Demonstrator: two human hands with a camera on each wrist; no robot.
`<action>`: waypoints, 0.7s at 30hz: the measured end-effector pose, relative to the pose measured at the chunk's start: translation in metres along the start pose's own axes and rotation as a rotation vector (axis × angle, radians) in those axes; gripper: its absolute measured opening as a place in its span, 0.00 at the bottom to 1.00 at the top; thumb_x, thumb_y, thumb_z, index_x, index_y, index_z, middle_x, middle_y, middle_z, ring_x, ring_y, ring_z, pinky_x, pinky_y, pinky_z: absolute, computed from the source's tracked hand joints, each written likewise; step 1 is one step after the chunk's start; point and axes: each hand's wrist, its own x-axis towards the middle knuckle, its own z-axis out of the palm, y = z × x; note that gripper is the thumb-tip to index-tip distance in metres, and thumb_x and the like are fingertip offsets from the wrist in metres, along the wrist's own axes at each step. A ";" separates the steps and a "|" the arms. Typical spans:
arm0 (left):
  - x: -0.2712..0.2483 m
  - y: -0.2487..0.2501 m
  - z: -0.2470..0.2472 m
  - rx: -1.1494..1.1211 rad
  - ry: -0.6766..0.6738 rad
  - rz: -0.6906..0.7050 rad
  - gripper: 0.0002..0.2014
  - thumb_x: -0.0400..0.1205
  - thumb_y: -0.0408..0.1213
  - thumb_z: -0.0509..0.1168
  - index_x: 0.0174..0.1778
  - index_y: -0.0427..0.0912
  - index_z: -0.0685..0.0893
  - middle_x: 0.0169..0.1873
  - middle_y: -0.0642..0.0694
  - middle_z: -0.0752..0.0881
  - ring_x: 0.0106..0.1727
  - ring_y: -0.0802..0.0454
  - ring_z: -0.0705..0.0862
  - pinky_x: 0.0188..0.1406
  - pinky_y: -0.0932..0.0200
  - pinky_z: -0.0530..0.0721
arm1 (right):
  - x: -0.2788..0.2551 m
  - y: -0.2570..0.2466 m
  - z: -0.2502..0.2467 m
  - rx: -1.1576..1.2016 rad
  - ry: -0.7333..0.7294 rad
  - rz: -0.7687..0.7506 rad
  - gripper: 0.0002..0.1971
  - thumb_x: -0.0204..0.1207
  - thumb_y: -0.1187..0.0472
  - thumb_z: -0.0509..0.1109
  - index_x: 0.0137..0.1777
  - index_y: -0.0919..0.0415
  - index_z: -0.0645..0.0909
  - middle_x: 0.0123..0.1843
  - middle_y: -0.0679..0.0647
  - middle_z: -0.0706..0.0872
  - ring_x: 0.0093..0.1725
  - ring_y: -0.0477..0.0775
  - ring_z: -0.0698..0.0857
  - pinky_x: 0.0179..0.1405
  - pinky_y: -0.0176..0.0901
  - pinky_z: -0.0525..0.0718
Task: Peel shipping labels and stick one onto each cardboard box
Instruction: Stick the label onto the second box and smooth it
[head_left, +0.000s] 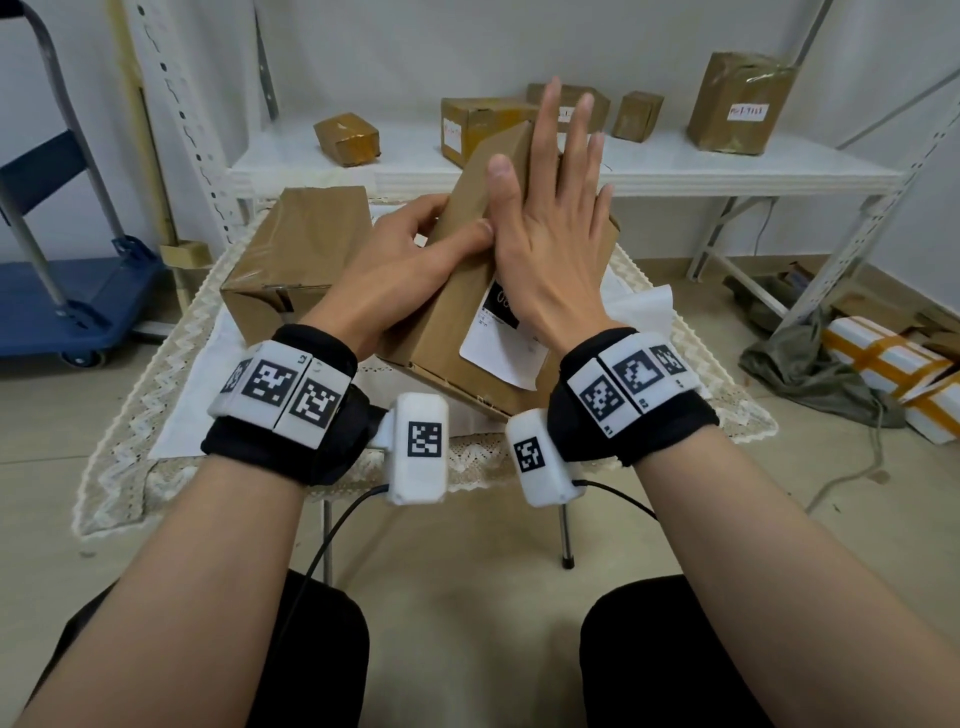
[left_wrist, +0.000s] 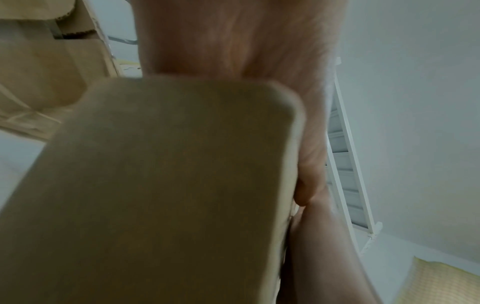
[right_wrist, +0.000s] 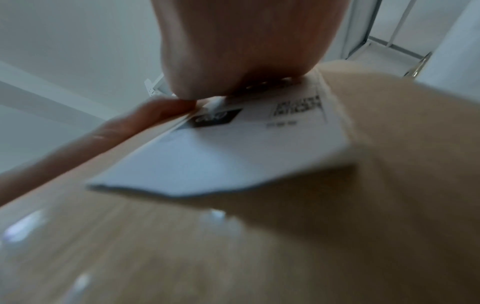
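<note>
A brown cardboard box (head_left: 457, 312) stands tilted on the small table, one end raised toward the shelf. A white shipping label (head_left: 498, 348) with a black patch lies on its upper face; the near corner of the label (right_wrist: 221, 162) lifts off the cardboard. My right hand (head_left: 550, 228) lies flat on the label's far part, fingers straight and spread. My left hand (head_left: 410, 249) grips the box's left side, thumb on the top face beside the right hand. In the left wrist view the box (left_wrist: 161, 185) fills the frame, blurred.
A second, larger taped box (head_left: 296, 249) sits on the table to the left, on a lace cloth (head_left: 135, 436). Several boxes, some labelled, stand on the white shelf (head_left: 675, 161) behind. A blue cart (head_left: 67, 291) stands left; white parcels (head_left: 893, 364) lie on the floor right.
</note>
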 end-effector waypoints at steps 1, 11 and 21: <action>0.000 0.001 0.001 0.004 -0.007 0.002 0.25 0.75 0.63 0.71 0.66 0.57 0.86 0.54 0.56 0.87 0.53 0.53 0.92 0.60 0.45 0.90 | 0.003 0.000 -0.001 0.005 0.014 0.006 0.34 0.90 0.40 0.45 0.91 0.50 0.40 0.92 0.55 0.35 0.90 0.60 0.36 0.86 0.73 0.38; 0.003 0.000 0.002 0.002 -0.028 -0.017 0.27 0.73 0.62 0.72 0.68 0.57 0.85 0.56 0.54 0.87 0.52 0.53 0.92 0.57 0.47 0.91 | 0.019 0.004 -0.004 0.071 -0.015 0.090 0.34 0.90 0.39 0.44 0.90 0.48 0.38 0.92 0.54 0.36 0.90 0.58 0.37 0.87 0.69 0.37; 0.005 -0.006 -0.003 -0.036 0.005 -0.070 0.29 0.69 0.65 0.72 0.65 0.58 0.87 0.58 0.51 0.91 0.54 0.51 0.92 0.62 0.42 0.89 | 0.001 0.007 -0.002 0.038 -0.082 0.035 0.33 0.90 0.39 0.43 0.90 0.47 0.37 0.91 0.52 0.34 0.90 0.59 0.36 0.86 0.71 0.37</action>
